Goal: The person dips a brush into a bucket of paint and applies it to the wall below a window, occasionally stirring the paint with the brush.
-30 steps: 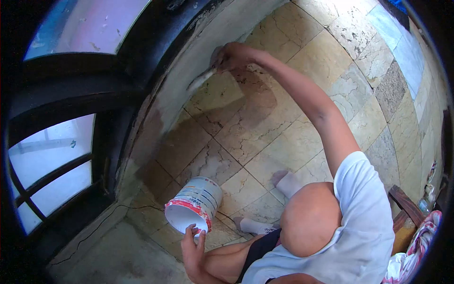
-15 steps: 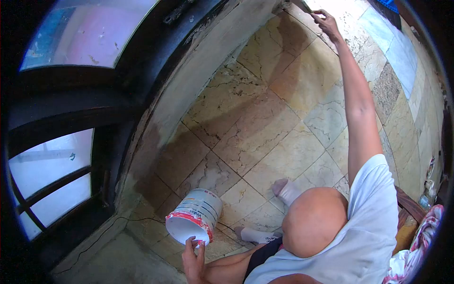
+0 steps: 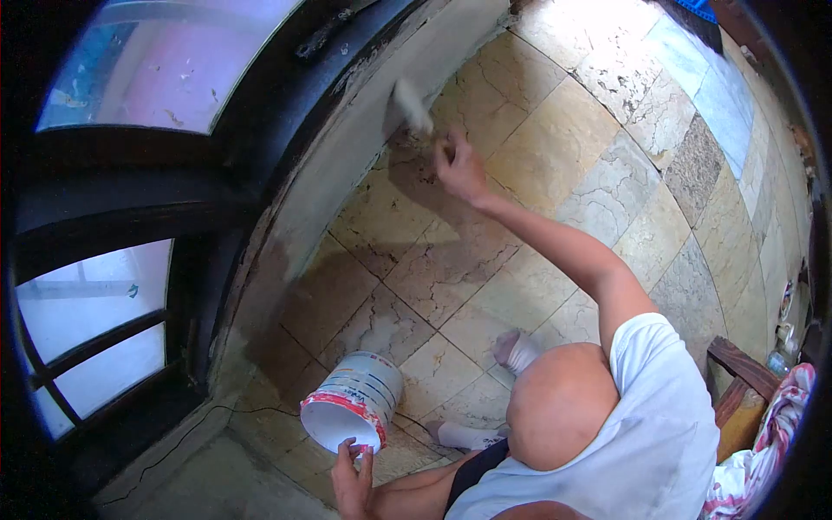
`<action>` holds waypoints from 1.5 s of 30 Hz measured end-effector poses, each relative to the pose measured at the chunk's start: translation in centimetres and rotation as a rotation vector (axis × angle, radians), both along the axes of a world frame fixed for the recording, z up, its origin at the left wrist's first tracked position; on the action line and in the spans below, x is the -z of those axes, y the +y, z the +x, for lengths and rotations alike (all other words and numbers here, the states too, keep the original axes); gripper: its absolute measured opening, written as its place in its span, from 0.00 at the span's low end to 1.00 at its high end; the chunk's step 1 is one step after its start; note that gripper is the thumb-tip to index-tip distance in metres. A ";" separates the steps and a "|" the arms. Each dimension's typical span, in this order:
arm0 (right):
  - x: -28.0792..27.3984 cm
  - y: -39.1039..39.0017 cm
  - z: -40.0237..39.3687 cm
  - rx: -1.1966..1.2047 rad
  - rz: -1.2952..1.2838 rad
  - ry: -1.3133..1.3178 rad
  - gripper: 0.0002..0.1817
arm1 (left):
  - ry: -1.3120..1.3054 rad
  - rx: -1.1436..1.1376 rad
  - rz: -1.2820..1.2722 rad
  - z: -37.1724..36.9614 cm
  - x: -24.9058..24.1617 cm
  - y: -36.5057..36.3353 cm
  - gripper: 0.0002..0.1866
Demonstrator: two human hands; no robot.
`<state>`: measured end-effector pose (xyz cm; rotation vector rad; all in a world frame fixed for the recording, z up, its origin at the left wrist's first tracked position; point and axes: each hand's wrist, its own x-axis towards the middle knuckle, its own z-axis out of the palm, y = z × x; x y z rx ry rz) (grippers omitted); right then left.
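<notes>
My left hand (image 3: 353,481) pinches the rim of a white paint bucket (image 3: 357,390) with red paint smeared round its mouth; the bucket is tipped with its opening towards me. Farther forward, my right hand (image 3: 462,173) is closed on the handle of a paint brush (image 3: 412,106), whose pale head is blurred by motion. That head is beside the low plastered wall base (image 3: 368,117), and whether it touches the surface cannot be seen.
Dark wooden frames with glass panes (image 3: 104,286) stand on the left. A thin black cable (image 3: 186,433) runs along the floor behind the bucket. Cracked stone tiles (image 3: 555,139) cover the floor. At the lower right are a wooden piece (image 3: 744,368) and patterned cloth (image 3: 767,451).
My right hand has come down and left from the far top, bringing the brush beside the wall base. My left hand has stayed at the bucket rim.
</notes>
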<state>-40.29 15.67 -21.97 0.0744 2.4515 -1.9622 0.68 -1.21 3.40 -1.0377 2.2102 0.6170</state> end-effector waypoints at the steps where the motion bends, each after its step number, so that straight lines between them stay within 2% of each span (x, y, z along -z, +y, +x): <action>1: 0.9 0.5 0.3 -0.129 -0.021 0.012 0.16 | -0.001 0.002 0.000 0.0 0.1 0.0 0.20; 3: 3.7 2.5 1.1 -0.392 -0.058 0.026 0.17 | -0.010 0.003 0.003 -0.1 -0.1 0.0 0.20; 6: 3.2 6.1 -1.9 -0.915 -0.085 -0.012 0.18 | 0.046 0.019 0.029 -0.9 0.1 0.3 0.20; 9: 3.5 8.0 -8.0 -1.010 0.147 -0.204 0.20 | 0.063 0.056 0.053 -0.5 0.9 -0.3 0.20; 11: -1.7 9.6 -10.7 -0.821 0.154 -0.239 0.20 | 0.053 0.105 0.020 -0.2 1.4 -0.6 0.20; 13: -2.4 12.2 -15.1 -0.743 0.129 -0.308 0.21 | 0.055 0.113 0.009 -0.5 1.5 -0.6 0.19; 15: -1.6 16.3 -19.2 -0.580 0.172 -0.241 0.23 | 0.066 0.078 0.021 -0.7 1.3 -0.2 0.19; 16: -3.5 18.2 -19.8 -0.515 0.231 -0.221 0.24 | 0.078 0.068 0.042 -0.9 1.1 0.0 0.19; 18: -3.2 21.9 -21.6 -0.322 0.117 -0.133 0.24 | 0.106 0.044 0.082 -1.4 0.6 0.4 0.19; 19: -4.8 23.0 -20.9 -0.268 0.068 -0.105 0.20 | 0.085 0.037 0.069 -1.3 0.6 0.5 0.19; 20: -2.6 25.0 -22.7 -0.174 -0.122 -0.138 0.21 | 0.066 0.032 0.060 -1.3 0.6 0.5 0.20; 22: -1.6 25.2 -24.1 0.052 -0.327 -0.060 0.20 | 0.045 0.041 0.056 -1.4 0.6 0.7 0.20; 24: -1.3 22.9 -25.1 0.253 -0.336 -0.021 0.20 | 0.042 0.058 0.057 -1.6 0.3 0.8 0.20; 28: 1.0 17.2 -25.3 0.237 -0.384 0.099 0.18 | -0.074 -0.008 -0.033 -2.0 -0.7 1.5 0.19; 30: 3.1 13.5 -23.2 0.325 0.163 0.129 0.16 | -0.054 -0.030 -0.006 -1.6 -0.7 1.6 0.19; 32: 0.4 8.5 -16.7 0.353 0.212 0.255 0.19 | -0.021 0.007 -0.025 -1.0 -0.5 1.6 0.19; 33: 0.8 6.4 -14.0 0.321 0.399 0.174 0.21 | -0.009 0.031 -0.038 -0.7 -0.6 1.6 0.19; 34: -1.5 5.0 -9.6 0.206 0.198 0.144 0.21 | 0.001 0.019 -0.021 -0.8 -0.8 1.6 0.19; 36: 1.3 3.9 -5.0 -0.024 0.175 0.036 0.22 | 0.029 -0.009 0.011 -1.2 -1.3 1.7 0.19; 39: 1.8 6.5 -2.4 -0.426 0.118 -0.083 0.22 | 0.009 0.004 -0.017 -0.8 -1.4 1.5 0.19; 41: -0.4 8.9 -4.2 -0.367 0.290 -0.137 0.22 | 0.068 0.010 -0.010 0.2 -1.0 1.1 0.20; 43: 3.2 11.5 -9.1 -0.048 0.033 0.102 0.20 | 0.076 0.005 -0.007 1.1 -0.9 0.9 0.20; 45: 0.8 13.9 -14.4 0.217 0.152 0.025 0.19 | 0.039 -0.001 -0.012 1.6 -0.9 0.8 0.20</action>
